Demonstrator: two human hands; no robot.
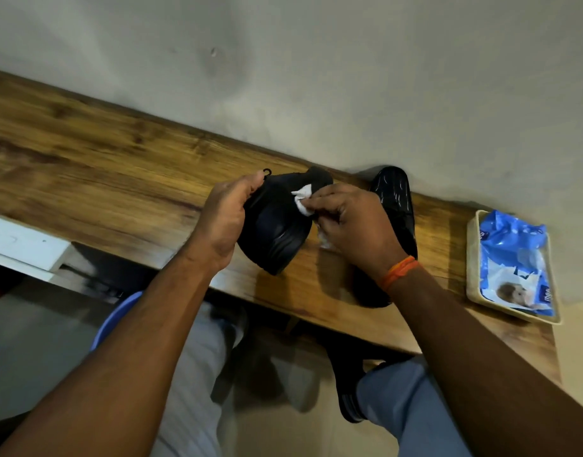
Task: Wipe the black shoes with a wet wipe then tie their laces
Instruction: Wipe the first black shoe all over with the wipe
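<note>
Grip comes first: left hand (222, 222) curls round the shoe (277, 225), tilted above the tabletop (86, 153). Right hand (356, 222) pinches the wipe (303, 201) against its upper; press firmly, turning the shoe. Second shoe (397, 206) waits beside.

two black shoes (277, 222), one wet wipe (302, 201)

Held shoe (277, 225) left of second shoe (395, 206), tray (473, 258) rightmost
</note>
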